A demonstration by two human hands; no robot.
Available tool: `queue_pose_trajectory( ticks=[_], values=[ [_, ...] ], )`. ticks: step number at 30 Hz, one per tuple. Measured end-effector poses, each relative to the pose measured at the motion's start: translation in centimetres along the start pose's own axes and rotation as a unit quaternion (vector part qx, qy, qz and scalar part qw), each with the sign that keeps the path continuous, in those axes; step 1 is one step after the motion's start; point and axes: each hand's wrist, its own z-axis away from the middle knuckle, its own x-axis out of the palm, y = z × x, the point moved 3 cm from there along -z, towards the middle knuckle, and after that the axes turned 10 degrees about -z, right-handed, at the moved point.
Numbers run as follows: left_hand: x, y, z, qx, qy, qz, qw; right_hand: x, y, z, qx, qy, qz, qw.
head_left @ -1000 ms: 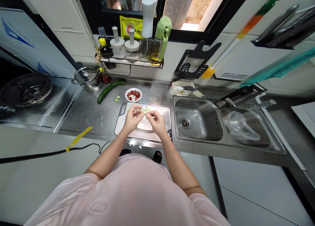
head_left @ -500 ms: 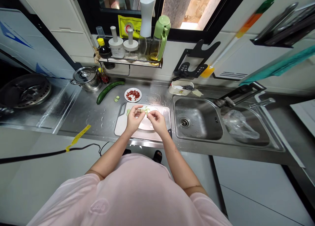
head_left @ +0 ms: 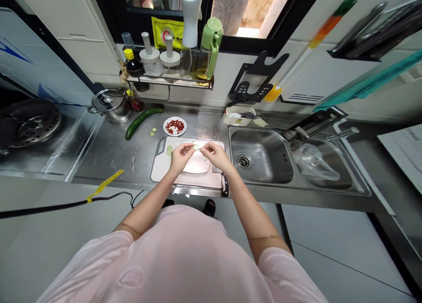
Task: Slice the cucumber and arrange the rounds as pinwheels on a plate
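Observation:
Over a white plate (head_left: 195, 167), my left hand (head_left: 180, 158) is closed in a pinch on small pale green cucumber slices (head_left: 195, 147). My right hand (head_left: 216, 156) faces it, thumb and finger pinched at the edge of a slice; the fingertips partly hide it. The plate rests on a white cutting board (head_left: 159, 173). Several cut cucumber slices (head_left: 169, 150) lie at the board's left side. A knife (head_left: 225, 186) with a black handle lies at the board's right edge, its blade partly hidden by my right hand and wrist.
Behind the board are a small plate of chopped red pieces (head_left: 175, 126), a whole cucumber (head_left: 140, 120) and loose slices (head_left: 152, 132). A lidded steel pot (head_left: 112, 107) stands at the left. The double sink (head_left: 263, 162) lies right, with a plastic bag (head_left: 314, 161). A bottle rack (head_left: 171, 81) hangs above.
My right hand has moved slightly right, its fingertips a little further from the left hand. The knife handle shows more. The whole view has shifted a little.

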Motion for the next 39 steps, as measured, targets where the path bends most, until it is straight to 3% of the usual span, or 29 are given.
queue_pose_trajectory(
  ticks=[13,22,30,39],
  values=[
    [4.0,-5.3,-1.8,-0.072,-0.060,-0.094,0.991,-2.3,4.7,-1.7,0.083,-0.070,0.200,0.974],
    [5.9,-7.9,-2.3,-0.100,-0.110,-0.279,0.949,-2.0,7.9,-2.2,0.140,-0.102,0.301,0.938],
    [7.3,-8.9,-2.8,-0.113,-0.135,-0.357,0.918,-1.6,9.8,-2.6,0.173,-0.106,0.370,0.907],
    [7.8,-8.8,-3.1,-0.093,-0.139,-0.388,0.906,-1.4,11.1,-2.6,0.185,-0.105,0.404,0.890]
  ],
)
